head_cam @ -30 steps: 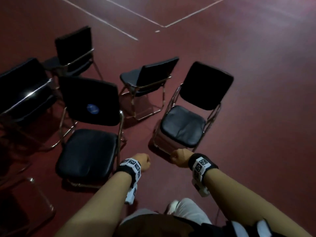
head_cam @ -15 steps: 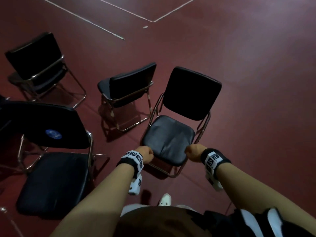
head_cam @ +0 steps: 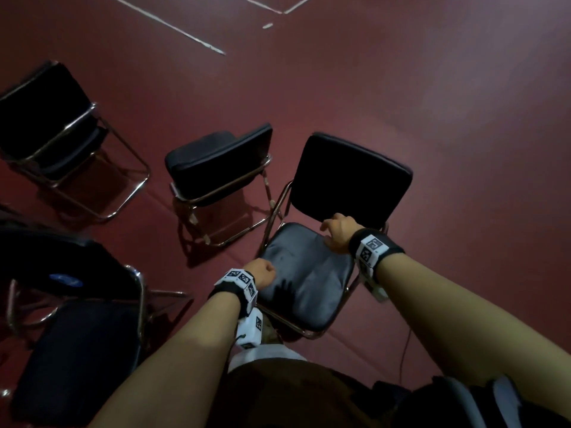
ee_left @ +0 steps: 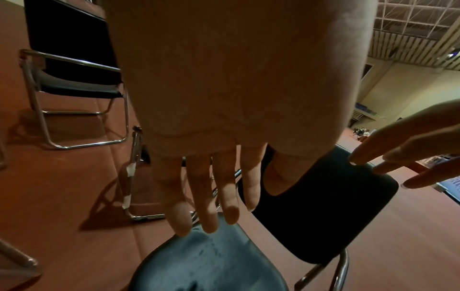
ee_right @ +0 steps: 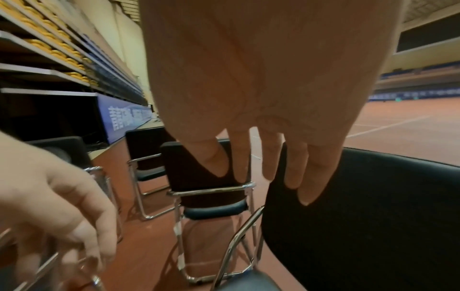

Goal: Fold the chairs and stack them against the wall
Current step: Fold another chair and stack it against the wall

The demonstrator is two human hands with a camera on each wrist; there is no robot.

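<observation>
An unfolded chair stands right in front of me, with a black padded seat, a black backrest and a chrome frame. My left hand hangs over the seat's front left corner; its fingers are straight and loose and hold nothing. My right hand reaches over the seat to the backrest. Its fingers are straight beside the backrest's edge. Whether they touch it I cannot tell.
Three more unfolded black chairs stand to the left: one close by, one farther left, one with a blue sticker beside my left arm. Bare red floor lies to the right. Stands and a blue banner line the hall's side.
I have come closer to the chair. My right hand has moved from the seat's front edge up to the backrest. My left hand stays at the seat's front left corner.
</observation>
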